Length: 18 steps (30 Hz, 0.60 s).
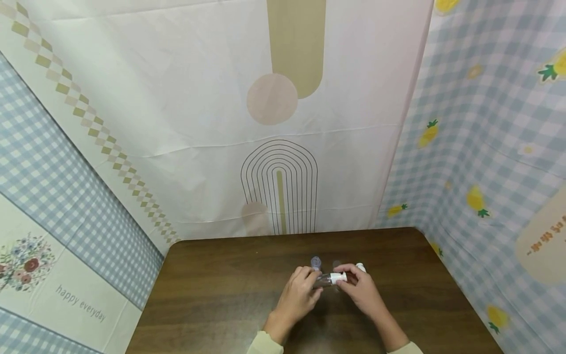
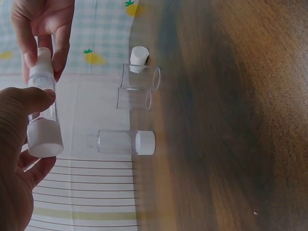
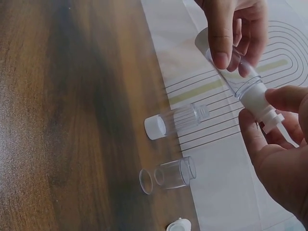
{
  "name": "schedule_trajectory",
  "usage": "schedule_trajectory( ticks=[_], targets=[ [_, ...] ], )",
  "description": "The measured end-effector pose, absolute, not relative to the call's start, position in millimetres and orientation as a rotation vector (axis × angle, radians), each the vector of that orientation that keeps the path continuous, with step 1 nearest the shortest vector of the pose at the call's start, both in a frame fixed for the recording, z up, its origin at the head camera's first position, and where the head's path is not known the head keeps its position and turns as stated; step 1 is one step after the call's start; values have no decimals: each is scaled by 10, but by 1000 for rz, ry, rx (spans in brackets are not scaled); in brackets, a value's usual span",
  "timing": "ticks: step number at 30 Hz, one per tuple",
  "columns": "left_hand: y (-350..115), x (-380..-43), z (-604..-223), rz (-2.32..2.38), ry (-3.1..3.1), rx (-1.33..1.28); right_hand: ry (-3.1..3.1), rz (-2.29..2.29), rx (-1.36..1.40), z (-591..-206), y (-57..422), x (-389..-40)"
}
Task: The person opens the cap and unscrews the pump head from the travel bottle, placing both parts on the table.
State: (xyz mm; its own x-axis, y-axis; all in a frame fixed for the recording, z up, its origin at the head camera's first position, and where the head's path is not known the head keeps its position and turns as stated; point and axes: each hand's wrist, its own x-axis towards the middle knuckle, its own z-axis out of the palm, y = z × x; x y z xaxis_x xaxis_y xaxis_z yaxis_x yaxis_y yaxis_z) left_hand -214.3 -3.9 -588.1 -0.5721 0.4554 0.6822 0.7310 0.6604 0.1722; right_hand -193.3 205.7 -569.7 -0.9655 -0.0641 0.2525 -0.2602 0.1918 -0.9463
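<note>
Both hands hold one clear bottle (image 2: 50, 113) with a white base, raised above the dark table. My left hand (image 1: 297, 293) grips its transparent body, thumb across the side and fingers round the back. At the other end, my right hand (image 1: 363, 290) pinches the white pump top (image 3: 255, 100) between thumb and fingers; a narrow white spout shows beside them in the right wrist view. The bottle lies tilted nearly sideways between the hands in the head view. Beyond it, a second clear bottle (image 3: 180, 120) with a white base stands upright on the table.
Two clear caps (image 2: 134, 98) stand beside the second bottle. Past them on the right is a small white pump piece (image 1: 360, 267). The wooden table (image 1: 212, 295) meets a patterned cloth (image 1: 199, 187) at its back edge, with checked cloth on both sides.
</note>
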Motion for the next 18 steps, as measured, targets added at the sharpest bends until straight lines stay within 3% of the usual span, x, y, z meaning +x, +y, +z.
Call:
schedule_trajectory(
  ticks=[13, 18],
  targets=[
    [-42, -2153, -5896, -592, -2232, -919, -2229, 1881, 394, -5703, 2061, -1942],
    [-42, -2142, -5882, -583, -2245, -914, -2273, 1835, 274, -5690, 2052, -1944]
  ],
)
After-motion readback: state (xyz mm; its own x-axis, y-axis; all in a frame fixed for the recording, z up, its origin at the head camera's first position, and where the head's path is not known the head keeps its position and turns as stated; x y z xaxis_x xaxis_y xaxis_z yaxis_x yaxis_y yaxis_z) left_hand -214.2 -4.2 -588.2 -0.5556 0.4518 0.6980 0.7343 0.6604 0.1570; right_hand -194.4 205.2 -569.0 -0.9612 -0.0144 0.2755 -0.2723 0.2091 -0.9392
